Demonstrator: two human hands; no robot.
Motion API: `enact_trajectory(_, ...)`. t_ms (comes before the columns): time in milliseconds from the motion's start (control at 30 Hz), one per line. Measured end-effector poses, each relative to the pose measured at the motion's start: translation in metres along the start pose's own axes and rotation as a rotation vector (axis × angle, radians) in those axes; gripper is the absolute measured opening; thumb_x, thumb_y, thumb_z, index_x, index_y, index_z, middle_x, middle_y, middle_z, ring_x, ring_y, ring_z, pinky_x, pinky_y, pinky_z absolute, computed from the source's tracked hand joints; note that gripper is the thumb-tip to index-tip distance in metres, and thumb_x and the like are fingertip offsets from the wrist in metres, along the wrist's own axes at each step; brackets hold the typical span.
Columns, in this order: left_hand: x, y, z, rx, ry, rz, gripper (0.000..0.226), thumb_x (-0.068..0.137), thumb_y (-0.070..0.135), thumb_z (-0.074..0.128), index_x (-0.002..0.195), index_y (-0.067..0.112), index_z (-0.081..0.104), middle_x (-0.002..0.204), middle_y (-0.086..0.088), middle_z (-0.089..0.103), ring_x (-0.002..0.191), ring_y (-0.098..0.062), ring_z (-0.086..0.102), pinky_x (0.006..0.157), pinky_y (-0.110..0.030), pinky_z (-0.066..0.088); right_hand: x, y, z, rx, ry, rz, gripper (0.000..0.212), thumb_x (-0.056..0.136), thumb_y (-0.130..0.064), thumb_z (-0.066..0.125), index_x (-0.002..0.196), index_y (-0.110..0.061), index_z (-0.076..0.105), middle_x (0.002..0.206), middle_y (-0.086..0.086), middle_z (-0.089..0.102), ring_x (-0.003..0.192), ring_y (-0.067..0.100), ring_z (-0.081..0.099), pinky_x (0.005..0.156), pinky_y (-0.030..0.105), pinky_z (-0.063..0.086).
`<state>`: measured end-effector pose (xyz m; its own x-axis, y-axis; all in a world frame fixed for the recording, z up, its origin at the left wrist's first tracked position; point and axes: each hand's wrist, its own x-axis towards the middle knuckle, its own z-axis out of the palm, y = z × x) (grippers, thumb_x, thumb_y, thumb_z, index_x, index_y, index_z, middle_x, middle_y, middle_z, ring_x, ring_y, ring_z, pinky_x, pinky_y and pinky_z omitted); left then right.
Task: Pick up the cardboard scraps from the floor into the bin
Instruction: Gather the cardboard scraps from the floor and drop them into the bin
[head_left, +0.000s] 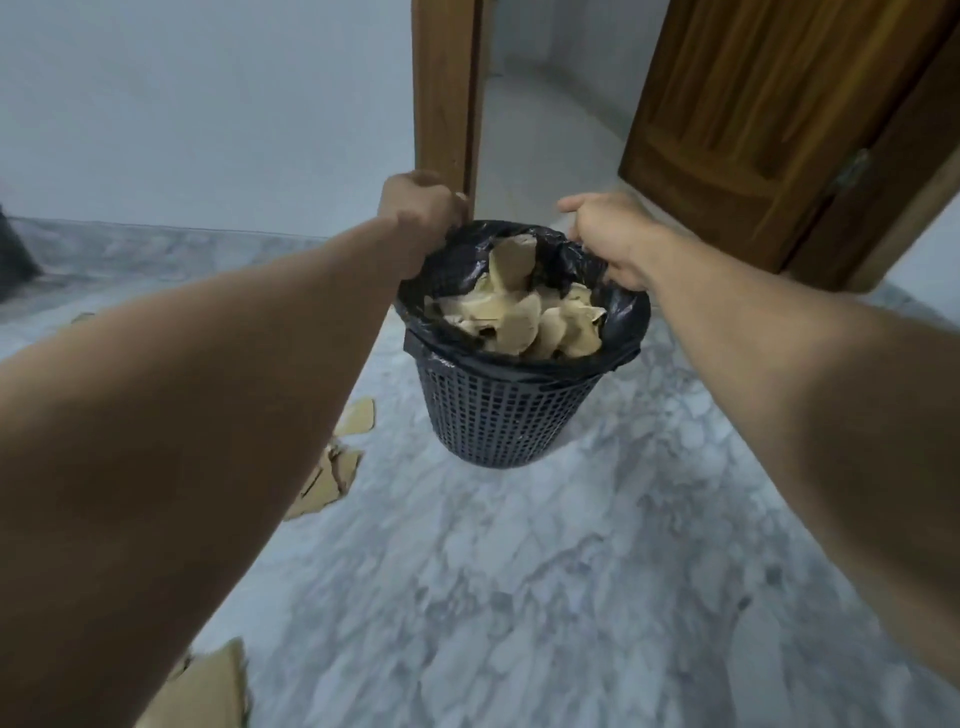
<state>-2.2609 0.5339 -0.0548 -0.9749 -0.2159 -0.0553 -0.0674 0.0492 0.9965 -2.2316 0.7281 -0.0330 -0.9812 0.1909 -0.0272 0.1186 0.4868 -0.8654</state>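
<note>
A dark mesh bin (501, 415) lined with a black plastic bag (621, 325) hangs above the marble floor, held up by both hands. My left hand (418, 221) grips the bin's far left rim and my right hand (613, 241) grips the right rim. Several tan cardboard scraps (519, 317) fill the bin to the top. More cardboard scraps lie on the floor at the left: one piece (358, 415), a cluster (327, 480) below it, and a big piece (208, 686) at the bottom left, partly hidden by my left forearm.
A wooden door frame (447, 93) stands just behind the bin, and an open wooden door (769, 119) is at the right. The doorway between them leads to another room. A white wall (208, 104) runs at the left. A dark object (15, 249) sits at the far left edge.
</note>
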Motion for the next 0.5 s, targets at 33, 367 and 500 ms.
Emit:
enact_trajectory(33,-0.003,-0.002,-0.012,-0.011,0.038,0.034,0.04,0.091,0.006,0.064,0.131,0.014,0.061,0.109,-0.005,0.072,0.1,-0.021,0.071,0.086,-0.035,0.062,-0.005,-0.003,0.005,-0.018,0.007,-0.024,0.039,0.095,-0.009,0.049,0.13,-0.014,0.067,0.125,0.011,0.065,0.108,0.024,0.06,0.104,0.043,0.048)
enact_trajectory(367,-0.138,-0.161,-0.211,0.79,0.328,0.117,0.072,0.092,0.069,0.047,0.151,0.028,0.039,0.147,-0.01,0.053,0.142,-0.032,0.04,0.109,-0.047,0.035,-0.077,-0.041,0.161,-0.247,0.014,-0.548,0.042,0.098,-0.028,0.055,0.14,-0.021,0.056,0.133,-0.002,0.058,0.127,0.017,0.054,0.097,0.023,0.039)
enact_trajectory(500,-0.222,-0.25,-0.286,1.141,0.126,-0.244,0.116,0.061,0.105,0.017,0.159,0.044,0.0,0.171,-0.007,-0.002,0.151,-0.046,-0.018,0.113,-0.077,-0.003,-0.101,-0.022,0.245,-0.4,-0.117,-0.563,0.047,0.1,-0.04,0.053,0.143,-0.021,0.051,0.147,0.003,0.05,0.136,0.024,0.047,0.104,0.033,0.04)
